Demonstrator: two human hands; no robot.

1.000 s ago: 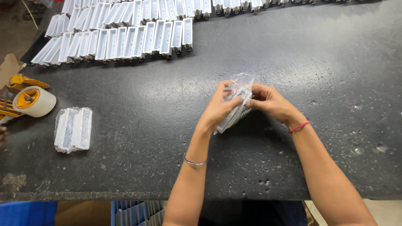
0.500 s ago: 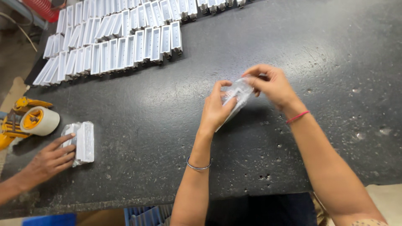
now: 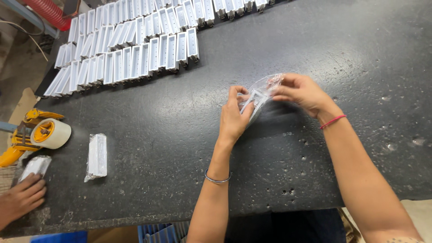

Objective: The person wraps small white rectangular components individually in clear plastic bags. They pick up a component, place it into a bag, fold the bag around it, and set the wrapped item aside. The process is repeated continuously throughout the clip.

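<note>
My left hand [image 3: 235,116] and my right hand [image 3: 302,93] hold between them a clear plastic bag [image 3: 265,90] with a white channel-shaped part [image 3: 253,100] inside it, just above the dark table [image 3: 315,45]. The left hand grips the lower end of the part through the bag. The right hand pinches the bag's upper end. A metal bangle is on my left wrist and a red thread on my right.
Rows of white channel-shaped parts [image 3: 135,49] lie at the table's far left. One bagged part [image 3: 97,156] lies at the near left. A tape dispenser [image 3: 40,134] sits at the left edge. Another person's hand [image 3: 20,198] rests on a second bagged part [image 3: 35,165].
The other person's hand has taken one bagged part off the pile to the left edge. My hands keep working the bag, and the view has shifted.
</note>
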